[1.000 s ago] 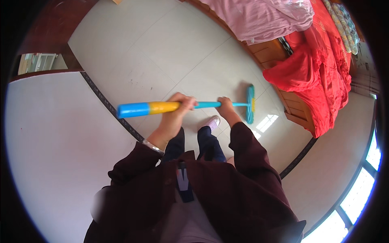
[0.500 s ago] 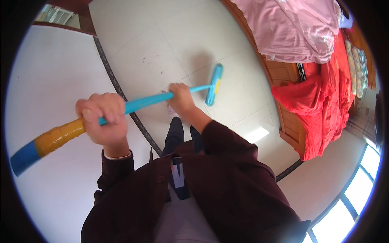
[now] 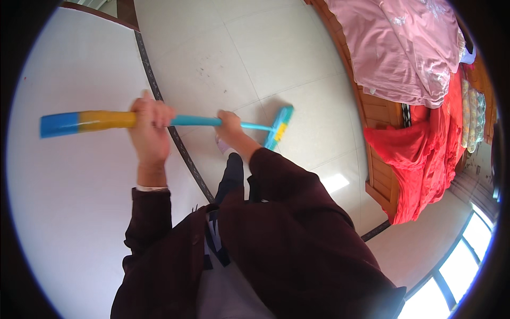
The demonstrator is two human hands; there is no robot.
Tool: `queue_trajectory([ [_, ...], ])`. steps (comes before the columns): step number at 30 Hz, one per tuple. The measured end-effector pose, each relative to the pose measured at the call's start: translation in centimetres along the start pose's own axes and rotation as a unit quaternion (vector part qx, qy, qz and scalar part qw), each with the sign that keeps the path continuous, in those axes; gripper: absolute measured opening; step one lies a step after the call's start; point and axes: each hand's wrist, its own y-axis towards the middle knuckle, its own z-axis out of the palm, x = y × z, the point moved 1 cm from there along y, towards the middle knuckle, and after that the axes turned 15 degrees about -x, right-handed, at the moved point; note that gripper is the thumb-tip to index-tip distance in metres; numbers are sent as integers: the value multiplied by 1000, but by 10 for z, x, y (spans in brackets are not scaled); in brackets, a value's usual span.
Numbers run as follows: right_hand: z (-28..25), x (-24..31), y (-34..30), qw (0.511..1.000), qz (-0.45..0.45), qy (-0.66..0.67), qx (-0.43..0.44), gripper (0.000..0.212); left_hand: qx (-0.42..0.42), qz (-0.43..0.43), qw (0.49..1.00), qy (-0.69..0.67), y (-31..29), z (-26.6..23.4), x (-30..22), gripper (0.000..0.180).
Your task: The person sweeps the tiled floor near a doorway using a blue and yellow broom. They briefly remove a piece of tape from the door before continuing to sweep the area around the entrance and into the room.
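Note:
Both my hands grip the long turquoise handle of a broom (image 3: 197, 120), which lies almost level across the view. My left hand (image 3: 151, 118) is wrapped round its upper part, next to the yellow and blue grip section (image 3: 87, 123). Lower down, my right hand (image 3: 229, 126) closes round the thin shaft. The turquoise broom head (image 3: 279, 127), with a yellow patch, is down by the pale floor tiles; its bristles cannot be made out clearly. My left hand is slightly blurred.
Dark specks lie on the tiled floor (image 3: 249, 53). To the right stands a wooden bed (image 3: 380, 109) with pink and red bedding (image 3: 419, 154). A white wall (image 3: 79, 186) with a dark skirting strip runs along the left. My foot (image 3: 223, 145) shows below my right hand.
The handle's upper end has swung up from the lower left, and my left hand has risen slightly. The broom head has moved down in the view, closer to me.

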Motion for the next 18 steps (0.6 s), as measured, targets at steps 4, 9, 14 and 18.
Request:
queue_trajectory([
  [4,22,54,49,987,-63,89,-115,22,38,104,994,-6,18,0,-46,38],
  [9,-2,95,64,981,-96,108,-131,25,56,187,979,-54,34,3,-63,35],
  [14,-6,74,27,995,-17,60,-76,17,123,24,992,4,25,-15,-11,33],
  [18,25,69,51,998,-13,47,-48,16,47,-19,999,4,56,-13,-6,34],
])
